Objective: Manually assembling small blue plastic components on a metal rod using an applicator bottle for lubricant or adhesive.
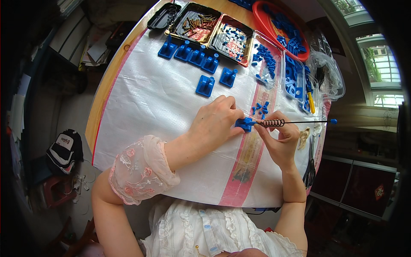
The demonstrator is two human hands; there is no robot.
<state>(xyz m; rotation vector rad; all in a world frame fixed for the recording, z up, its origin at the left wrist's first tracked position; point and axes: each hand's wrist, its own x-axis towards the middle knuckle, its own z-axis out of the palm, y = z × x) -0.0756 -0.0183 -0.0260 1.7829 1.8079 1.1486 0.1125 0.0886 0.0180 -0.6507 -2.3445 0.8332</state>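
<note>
My left hand pinches a small blue plastic base over the middle of the table. In my right hand, the fingers grip a dark coil spring on a thin black rod. The rod lies roughly level, its near end meeting the blue base; a blue cap tips its right end. Fingertips partly hide the join. Just beyond my hands are several small blue pieces. Farther off stand a blue bracket, another blue bracket and a row of similar ones.
Along the far edge are a black tray of brass-coloured pins, a second tray of small white and blue parts, clear boxes of blue parts and a red basin. A yellow-handled tool lies at right.
</note>
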